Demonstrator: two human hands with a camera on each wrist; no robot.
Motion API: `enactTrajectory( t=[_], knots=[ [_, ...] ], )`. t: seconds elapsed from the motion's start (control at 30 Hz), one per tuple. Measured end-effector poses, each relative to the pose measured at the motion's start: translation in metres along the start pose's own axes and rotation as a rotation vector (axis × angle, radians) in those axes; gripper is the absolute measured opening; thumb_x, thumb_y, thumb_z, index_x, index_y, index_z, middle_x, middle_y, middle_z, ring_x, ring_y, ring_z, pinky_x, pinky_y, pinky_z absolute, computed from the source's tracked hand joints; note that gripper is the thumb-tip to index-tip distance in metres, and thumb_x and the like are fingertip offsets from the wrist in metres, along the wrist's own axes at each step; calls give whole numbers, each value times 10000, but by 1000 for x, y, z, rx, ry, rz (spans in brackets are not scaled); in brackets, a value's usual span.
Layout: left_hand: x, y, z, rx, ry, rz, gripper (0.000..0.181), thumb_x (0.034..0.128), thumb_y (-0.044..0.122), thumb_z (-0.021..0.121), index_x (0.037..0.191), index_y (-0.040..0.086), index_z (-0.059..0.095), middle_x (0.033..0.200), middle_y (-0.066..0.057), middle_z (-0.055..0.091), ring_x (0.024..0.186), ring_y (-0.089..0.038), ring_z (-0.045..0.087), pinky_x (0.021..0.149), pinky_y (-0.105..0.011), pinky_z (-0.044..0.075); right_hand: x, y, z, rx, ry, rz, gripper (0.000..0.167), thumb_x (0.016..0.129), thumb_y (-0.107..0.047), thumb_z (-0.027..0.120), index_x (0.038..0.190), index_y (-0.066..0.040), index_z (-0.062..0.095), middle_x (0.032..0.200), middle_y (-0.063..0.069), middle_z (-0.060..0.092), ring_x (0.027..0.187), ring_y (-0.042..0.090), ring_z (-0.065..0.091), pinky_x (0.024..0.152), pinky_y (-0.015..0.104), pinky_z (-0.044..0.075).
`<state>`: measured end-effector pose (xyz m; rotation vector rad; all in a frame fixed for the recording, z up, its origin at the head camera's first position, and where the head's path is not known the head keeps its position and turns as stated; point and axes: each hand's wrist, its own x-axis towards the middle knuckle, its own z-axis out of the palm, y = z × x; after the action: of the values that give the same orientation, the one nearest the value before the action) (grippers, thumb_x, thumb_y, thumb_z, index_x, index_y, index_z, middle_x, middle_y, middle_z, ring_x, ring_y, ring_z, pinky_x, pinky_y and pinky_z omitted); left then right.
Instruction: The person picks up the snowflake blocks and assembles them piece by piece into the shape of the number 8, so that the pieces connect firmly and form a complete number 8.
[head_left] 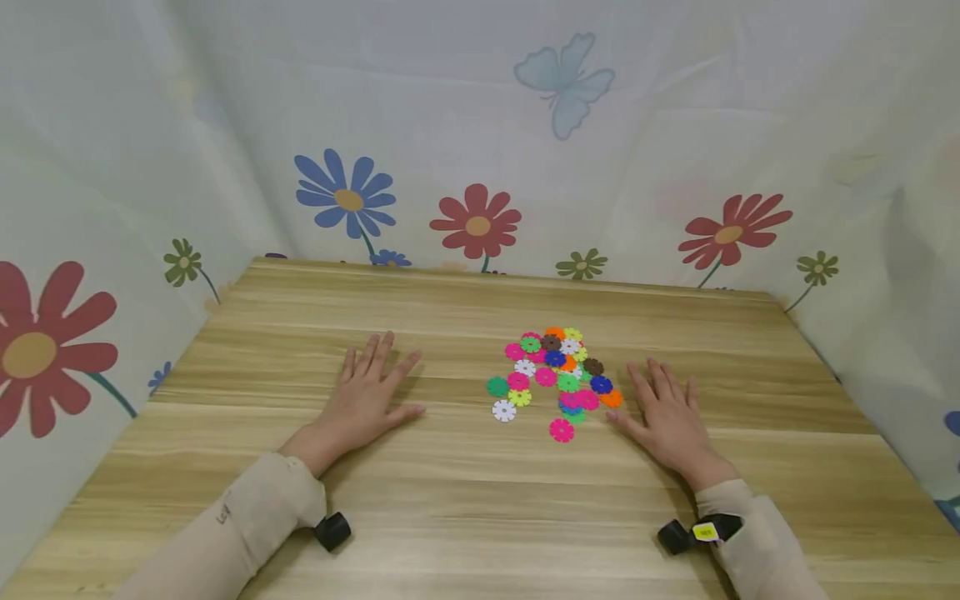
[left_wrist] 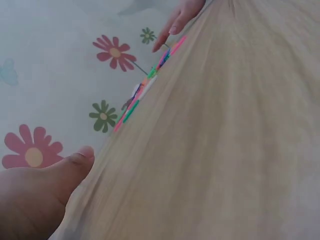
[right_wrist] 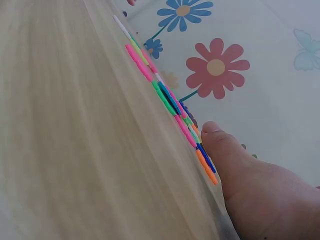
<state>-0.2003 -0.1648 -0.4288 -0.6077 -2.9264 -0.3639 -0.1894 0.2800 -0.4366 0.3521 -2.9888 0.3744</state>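
Note:
A loose cluster of flat, notched plastic discs (head_left: 546, 377) in pink, green, white, blue, orange, yellow and brown lies on the wooden table (head_left: 450, 517), some overlapping. Left of them, my left hand (head_left: 356, 408) rests palm down with its fingers spread, holding nothing. My right hand (head_left: 670, 419) rests the same way just right of the discs, its thumb near an orange disc (head_left: 612, 398). The left wrist view shows the left thumb and palm edge (left_wrist: 45, 187); in the right wrist view the right thumb (right_wrist: 225, 152) is beside the discs (right_wrist: 170, 102), seen edge-on.
A white cloth backdrop (head_left: 420, 108) printed with flowers and a butterfly stands behind the table and at both sides. Black wrist cameras (head_left: 332, 531) are strapped at both sleeves. The table's back edge (head_left: 450, 272) runs along the cloth.

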Motion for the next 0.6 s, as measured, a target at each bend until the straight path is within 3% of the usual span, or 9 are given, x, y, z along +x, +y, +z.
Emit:
enactTrajectory(
  t=[0.4, 0.6],
  knots=[
    [5, 15, -11, 7, -23, 38, 791, 871, 600, 573, 1510, 213, 313, 1597, -233, 97, 1476, -427, 84, 1164, -629, 53, 1, -8, -9, -53, 16, -20, 865, 885, -622, 529, 1513, -86, 268, 1568, 267, 168, 1434, 482, 140, 1106, 715, 11],
    [11, 29, -18, 29, 3, 116, 752, 865, 579, 602, 1472, 191, 386, 1565, -226, 236, 1464, -410, 178, 1170, -605, 120, 2, -15, -15, -49, 19, -30, 858, 884, -613, 535, 1511, -91, 272, 1572, 252, 172, 1437, 471, 136, 1100, 723, 27]
  ],
)
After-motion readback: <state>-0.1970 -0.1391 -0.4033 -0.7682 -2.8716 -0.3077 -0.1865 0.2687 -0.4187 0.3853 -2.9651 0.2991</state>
